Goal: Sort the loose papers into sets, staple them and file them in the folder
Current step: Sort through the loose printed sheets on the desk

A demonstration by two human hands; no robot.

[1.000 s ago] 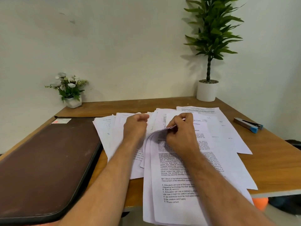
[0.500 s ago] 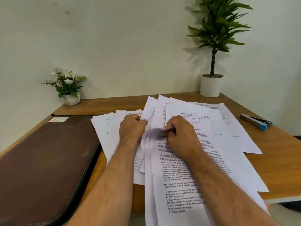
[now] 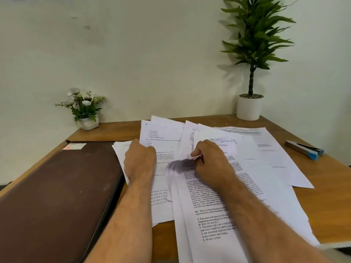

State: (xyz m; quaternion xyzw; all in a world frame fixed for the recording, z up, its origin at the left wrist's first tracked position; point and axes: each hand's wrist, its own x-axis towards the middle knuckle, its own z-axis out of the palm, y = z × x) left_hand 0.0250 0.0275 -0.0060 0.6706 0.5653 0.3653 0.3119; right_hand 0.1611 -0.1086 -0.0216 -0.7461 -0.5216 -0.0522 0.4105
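Note:
Several loose printed papers (image 3: 266, 164) lie fanned over the middle of the wooden table (image 3: 334, 202). My right hand (image 3: 212, 160) pinches the curled top-left corners of a few sheets (image 3: 209, 221) that run toward me. My left hand (image 3: 139, 160) grips the edge of the sheets on the left (image 3: 161, 133), its fingers curled and tucked under them. A closed brown folder (image 3: 57, 196) lies flat at the left. A grey and blue stapler (image 3: 303, 149) rests at the right, away from both hands.
A small white pot of flowers (image 3: 84, 109) stands at the back left by the wall. A tall green plant in a white pot (image 3: 249, 107) stands at the back right. Some papers overhang the table's near edge.
My left hand has slid left and pulled the left sheets out with it, spreading the fan. My right hand keeps its pinch on the curled corners. The view has tilted slightly.

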